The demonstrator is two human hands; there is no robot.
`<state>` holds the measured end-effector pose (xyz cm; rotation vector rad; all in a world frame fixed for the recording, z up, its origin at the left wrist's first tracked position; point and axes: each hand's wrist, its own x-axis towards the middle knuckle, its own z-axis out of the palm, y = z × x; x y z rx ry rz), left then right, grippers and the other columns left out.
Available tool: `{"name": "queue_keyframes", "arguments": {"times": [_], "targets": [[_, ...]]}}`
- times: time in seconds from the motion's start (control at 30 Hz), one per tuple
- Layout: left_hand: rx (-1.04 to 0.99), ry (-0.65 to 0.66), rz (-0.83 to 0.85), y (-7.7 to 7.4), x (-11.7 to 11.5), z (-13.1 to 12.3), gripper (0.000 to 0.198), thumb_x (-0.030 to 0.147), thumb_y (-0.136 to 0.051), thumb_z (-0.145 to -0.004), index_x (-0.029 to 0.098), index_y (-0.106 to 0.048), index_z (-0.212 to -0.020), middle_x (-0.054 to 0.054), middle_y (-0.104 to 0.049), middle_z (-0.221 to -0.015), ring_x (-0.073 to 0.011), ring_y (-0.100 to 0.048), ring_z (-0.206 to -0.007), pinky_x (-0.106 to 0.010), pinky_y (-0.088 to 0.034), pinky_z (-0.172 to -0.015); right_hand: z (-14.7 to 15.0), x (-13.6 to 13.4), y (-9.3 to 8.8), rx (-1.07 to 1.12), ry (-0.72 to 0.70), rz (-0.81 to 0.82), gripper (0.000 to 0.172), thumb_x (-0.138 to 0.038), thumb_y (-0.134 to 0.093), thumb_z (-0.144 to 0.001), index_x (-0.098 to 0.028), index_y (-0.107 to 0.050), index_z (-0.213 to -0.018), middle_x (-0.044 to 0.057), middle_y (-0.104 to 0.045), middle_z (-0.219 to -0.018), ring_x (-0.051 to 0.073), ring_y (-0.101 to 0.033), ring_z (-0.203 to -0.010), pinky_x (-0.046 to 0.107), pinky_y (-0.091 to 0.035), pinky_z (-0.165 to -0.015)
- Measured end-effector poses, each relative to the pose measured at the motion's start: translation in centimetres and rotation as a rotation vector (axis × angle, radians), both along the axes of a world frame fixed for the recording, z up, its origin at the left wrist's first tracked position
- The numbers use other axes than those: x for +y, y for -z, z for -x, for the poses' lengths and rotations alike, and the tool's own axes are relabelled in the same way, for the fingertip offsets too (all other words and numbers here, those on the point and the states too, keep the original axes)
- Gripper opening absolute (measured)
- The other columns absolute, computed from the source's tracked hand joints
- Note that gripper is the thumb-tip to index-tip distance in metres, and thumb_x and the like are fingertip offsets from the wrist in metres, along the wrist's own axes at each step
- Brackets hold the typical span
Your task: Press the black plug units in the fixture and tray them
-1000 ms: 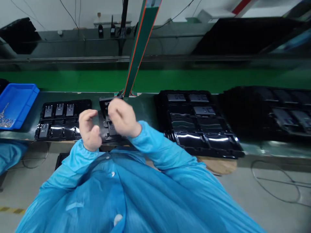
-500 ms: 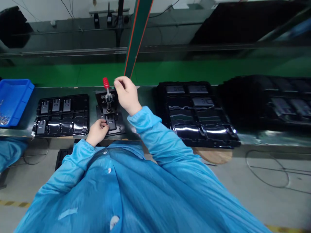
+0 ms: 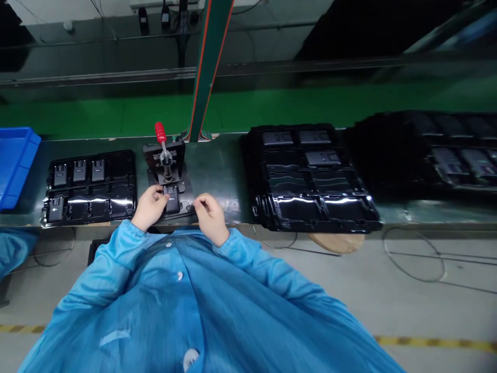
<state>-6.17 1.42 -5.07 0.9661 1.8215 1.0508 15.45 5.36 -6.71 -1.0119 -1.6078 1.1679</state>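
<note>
A small black rectangular device [image 3: 171,201] with pale lettering lies on the dark base of a toggle-clamp fixture [image 3: 185,181]. The fixture's red-tipped handle [image 3: 160,132] stands raised behind the device. My left hand [image 3: 149,207] has its thumb and finger closed on the device's left edge. Just right of the fixture base is my right hand [image 3: 212,217], apart from the device, its thumb and forefinger drawn together and the other fingers curled. Whether anything small sits in that pinch is not visible.
Left of the fixture, a black tray [image 3: 93,203] holds several similar devices. To the right stands a stack of black trays [image 3: 293,210], with more trays [image 3: 388,150] beyond. A blue bin [image 3: 19,160] sits at far left, and a green post [image 3: 209,67] rises behind the fixture.
My right hand has come down from beside the red handle to the right side of the fixture base. My left hand stays at the device. The view has shifted slightly.
</note>
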Motion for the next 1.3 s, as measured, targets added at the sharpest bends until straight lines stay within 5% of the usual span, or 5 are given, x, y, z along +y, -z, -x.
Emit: {"name": "queue_keyframes", "arguments": {"times": [0.2,0.4,0.57,1.0,1.3], "targets": [[-0.211,-0.065,-0.084,-1.7,-4.0,-0.8,0.047,0.044,-0.082,-0.083,0.021,-0.060,-0.117,0.011,-0.054,-0.058,-0.0111,-0.050,-0.048,-0.023,-0.038,-0.052,0.5,-2.6,0.7,0.037,-0.122,0.171,0.012,-0.035,-0.063,-0.099,-0.023,-0.066,-0.096,0.001,-0.066,-0.089,0.018,-0.060,-0.083,0.034,-0.049,-0.082],[-0.343,-0.044,-0.175,-3.5,-6.7,-1.9,0.048,0.044,-0.086,-0.085,0.022,-0.059,-0.118,0.010,-0.054,-0.061,-0.0088,-0.045,-0.049,-0.020,-0.037,-0.051,2.5,-2.3,-1.3,0.232,-0.270,0.477,0.029,-0.040,-0.077,-0.089,-0.025,-0.065,-0.110,0.001,-0.067,-0.095,0.017,-0.063,-0.086,0.032,-0.054,-0.080],[-0.384,-0.035,-0.212,-4.3,-7.7,-2.4,0.046,0.044,-0.087,-0.085,0.023,-0.062,-0.116,0.007,-0.060,-0.067,-0.0096,-0.051,-0.054,-0.021,-0.042,-0.056,2.8,-2.2,-2.7,0.318,-0.336,0.570,0.029,-0.040,-0.080,-0.086,-0.025,-0.067,-0.108,0.001,-0.067,-0.096,0.017,-0.063,-0.089,0.033,-0.054,-0.083],[-0.392,0.032,-0.194,-4.6,-6.5,-3.9,0.046,0.047,-0.087,-0.088,0.023,-0.062,-0.118,0.005,-0.061,-0.071,-0.0095,-0.050,-0.055,-0.019,-0.041,-0.053,1.3,-1.9,-3.1,0.442,-0.284,0.598,0.037,-0.045,-0.088,-0.081,-0.025,-0.066,-0.104,0.000,-0.067,-0.096,0.016,-0.062,-0.088,0.031,-0.053,-0.083],[-0.200,0.066,-0.164,-4.2,-5.1,-5.4,0.050,0.048,-0.089,-0.085,0.023,-0.066,-0.122,0.003,-0.065,-0.074,-0.0115,-0.058,-0.059,-0.018,-0.047,-0.054,-1.6,-2.0,-3.3,0.531,-0.256,0.572,0.053,-0.059,-0.091,-0.080,-0.023,-0.062,-0.106,-0.001,-0.064,-0.092,0.012,-0.057,-0.077,0.027,-0.048,-0.072]]}}
